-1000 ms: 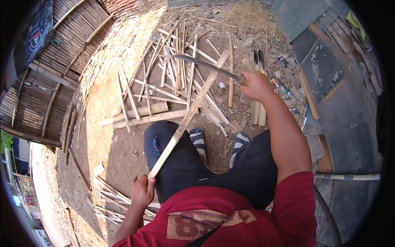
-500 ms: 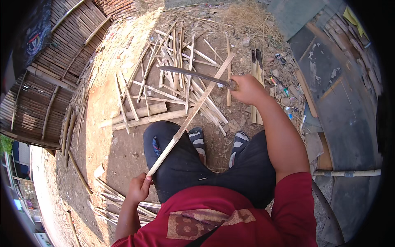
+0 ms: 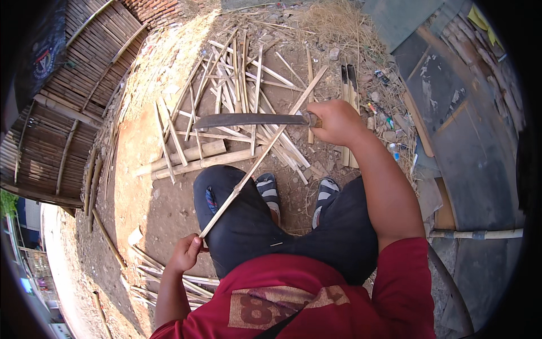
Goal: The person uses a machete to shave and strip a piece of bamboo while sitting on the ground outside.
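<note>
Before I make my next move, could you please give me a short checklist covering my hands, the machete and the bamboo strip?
1. Left hand gripping the bamboo strip: ok, at its near end.
2. Right hand closed on the machete: ok, at its handle end.
3. Left hand away from the machete: ok, well apart.
4. Machete touching the bamboo strip: cannot tell; they cross in view.
5. Left trouser leg out from under the bamboo strip: not ok; the strip passes over it.

Bright daylight, washed-out ground [image 3: 61, 254] at left, shaded centre, dark fisheye rim
</note>
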A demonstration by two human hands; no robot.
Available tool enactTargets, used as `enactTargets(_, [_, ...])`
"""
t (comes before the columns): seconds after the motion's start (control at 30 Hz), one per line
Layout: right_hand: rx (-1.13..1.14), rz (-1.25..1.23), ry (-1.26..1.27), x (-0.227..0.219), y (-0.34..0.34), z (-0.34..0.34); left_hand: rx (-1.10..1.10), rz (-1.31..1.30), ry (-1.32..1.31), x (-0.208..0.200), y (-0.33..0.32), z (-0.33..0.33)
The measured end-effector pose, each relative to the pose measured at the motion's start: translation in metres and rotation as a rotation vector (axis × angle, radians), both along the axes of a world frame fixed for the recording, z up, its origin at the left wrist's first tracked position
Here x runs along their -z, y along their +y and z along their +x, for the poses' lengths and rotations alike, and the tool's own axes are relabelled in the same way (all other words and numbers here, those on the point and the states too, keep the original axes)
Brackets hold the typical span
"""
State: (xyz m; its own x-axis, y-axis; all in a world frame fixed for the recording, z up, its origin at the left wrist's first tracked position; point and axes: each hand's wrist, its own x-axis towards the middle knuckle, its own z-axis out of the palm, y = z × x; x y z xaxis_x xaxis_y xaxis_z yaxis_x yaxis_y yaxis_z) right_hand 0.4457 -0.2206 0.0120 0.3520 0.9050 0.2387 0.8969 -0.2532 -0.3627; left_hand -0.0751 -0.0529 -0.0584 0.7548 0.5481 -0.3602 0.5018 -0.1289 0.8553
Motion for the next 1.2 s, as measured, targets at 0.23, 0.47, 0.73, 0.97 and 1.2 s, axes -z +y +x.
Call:
enactTargets(0.23, [0.139, 0.084, 0.135, 0.017, -0.001, 0.038, 0.036, -0.104, -0.001, -0.008, 0.008, 0.006])
enactTargets(0.47, [-0.034, -0.111, 0.008, -0.002, 0.003, 0.002, 0.038, -0.088, -0.023, -0.005, 0.005, 0.005])
enactTargets(0.73, [0.436, 0.085, 0.297, 0.001, -0.016, 0.062, 0.037, 0.047, 0.013, -0.001, 0.005, 0.003])
enactTargets(0.97, [-0.016, -0.117, -0.036, -0.015, -0.007, 0.007, 0.062, 0.116, -0.026, 0.006, 0.003, 0.001])
enactTargets(1.2, [0.41, 0.248, 0.185, 0.014, -0.019, 0.056, 0.035, 0.179, 0.031, -0.002, -0.005, 0.003])
